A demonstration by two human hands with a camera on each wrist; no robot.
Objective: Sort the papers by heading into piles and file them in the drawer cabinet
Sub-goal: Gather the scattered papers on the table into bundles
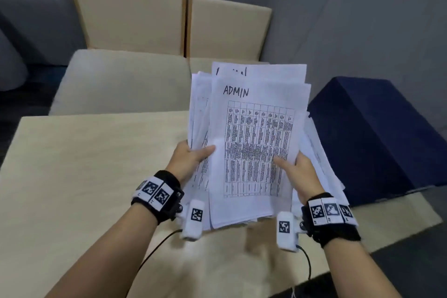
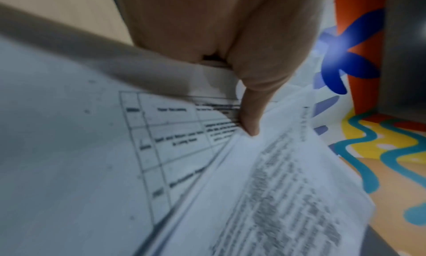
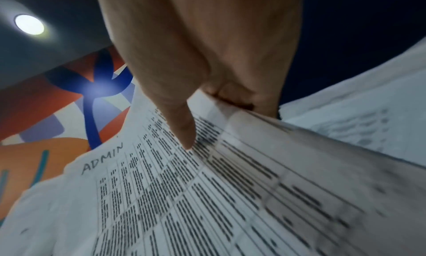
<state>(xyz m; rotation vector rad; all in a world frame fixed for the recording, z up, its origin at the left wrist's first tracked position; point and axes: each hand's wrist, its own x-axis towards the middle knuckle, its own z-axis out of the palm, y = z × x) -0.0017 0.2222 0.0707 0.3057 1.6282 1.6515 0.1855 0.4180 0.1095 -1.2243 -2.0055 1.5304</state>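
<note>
I hold a thick, uneven stack of white papers [image 1: 254,143] above the table, tilted up toward me. The top sheet has the handwritten heading ADMIN [image 1: 235,91] over a printed table. My left hand [image 1: 191,159] grips the stack's left edge, thumb on top and fingers hidden beneath. My right hand [image 1: 300,172] grips the right edge the same way, with several loose sheets fanned out behind it. In the left wrist view the thumb [image 2: 251,117] presses on the sheets [image 2: 184,168]. In the right wrist view the thumb [image 3: 182,128] lies on the ADMIN sheet [image 3: 184,196].
A light wooden table [image 1: 84,189] lies under the papers. Beyond it stand beige cushioned seats [image 1: 125,80] with tall backs. A dark blue block [image 1: 377,138] sits at the right, by the table's edge. No drawer cabinet is in view.
</note>
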